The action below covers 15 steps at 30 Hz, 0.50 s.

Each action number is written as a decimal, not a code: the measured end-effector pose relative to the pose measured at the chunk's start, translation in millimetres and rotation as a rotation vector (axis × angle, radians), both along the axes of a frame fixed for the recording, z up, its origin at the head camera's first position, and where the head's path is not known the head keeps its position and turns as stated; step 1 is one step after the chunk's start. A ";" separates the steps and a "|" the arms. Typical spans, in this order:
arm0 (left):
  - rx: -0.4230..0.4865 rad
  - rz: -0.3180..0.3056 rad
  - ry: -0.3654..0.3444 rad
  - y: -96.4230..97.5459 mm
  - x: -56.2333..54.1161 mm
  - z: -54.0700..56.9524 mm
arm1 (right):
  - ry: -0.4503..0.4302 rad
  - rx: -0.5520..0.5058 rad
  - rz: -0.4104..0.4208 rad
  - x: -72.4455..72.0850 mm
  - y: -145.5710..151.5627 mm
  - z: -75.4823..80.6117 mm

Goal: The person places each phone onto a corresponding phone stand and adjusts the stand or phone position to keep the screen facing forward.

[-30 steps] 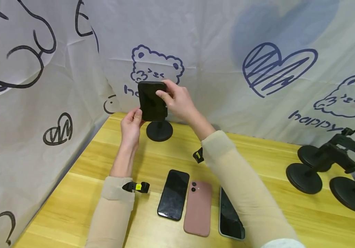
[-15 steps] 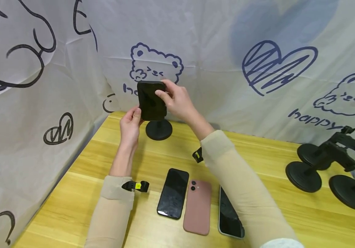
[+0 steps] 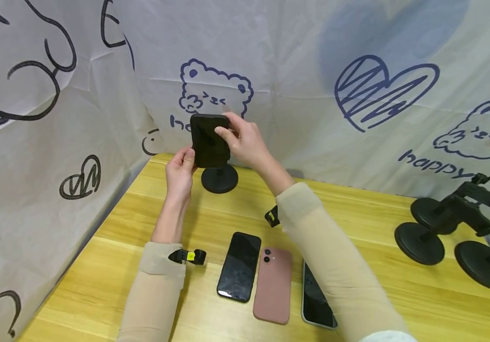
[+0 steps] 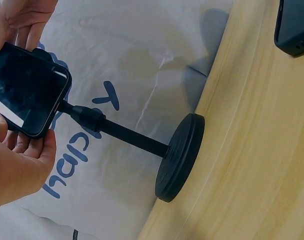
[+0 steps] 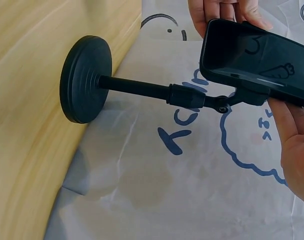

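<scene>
A black smartphone [image 3: 207, 148] stands upright at the back left, screen toward me, at the head of a black phone stand [image 3: 219, 179]. In the right wrist view the stand's clamp [image 5: 253, 94] lies along the phone's edge. My left hand [image 3: 179, 175] pinches the phone's lower left edge, thumb on the front and fingers behind. On the upper right side my right hand [image 3: 248, 141] grips it, its thumb over the screen. The stand's pole [image 4: 134, 137] runs down to a round base on the table. In the head view the phone hides the pole's upper part.
On the wooden table [image 3: 116, 266] near me lie a black phone [image 3: 239, 267], a pink phone [image 3: 273, 286] with its camera side up, and another phone [image 3: 316, 299] partly under my right sleeve. Several black stands [image 3: 419, 244] stand at the right. Drawn-on white cloth [image 3: 287, 71] hangs behind.
The phone's top edge and my right hand have dipped very slightly in the last half second. Both hands keep the same hold, and everything else stays put.
</scene>
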State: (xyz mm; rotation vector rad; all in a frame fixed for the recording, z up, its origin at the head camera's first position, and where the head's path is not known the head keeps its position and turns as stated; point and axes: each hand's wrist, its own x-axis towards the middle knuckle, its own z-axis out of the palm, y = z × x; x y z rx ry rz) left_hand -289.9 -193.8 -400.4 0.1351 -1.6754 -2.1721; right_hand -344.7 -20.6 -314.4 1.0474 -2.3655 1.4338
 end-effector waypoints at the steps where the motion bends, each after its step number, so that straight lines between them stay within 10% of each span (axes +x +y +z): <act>1: 0.002 0.001 -0.001 -0.2 -0.4 -0.1 | -0.001 -0.001 0.000 0.0 -0.4 -0.2; 15: 0.002 0.007 -0.017 0.5 0.0 0.4 | 0.013 0.061 -0.051 3.0 -1.4 -3.5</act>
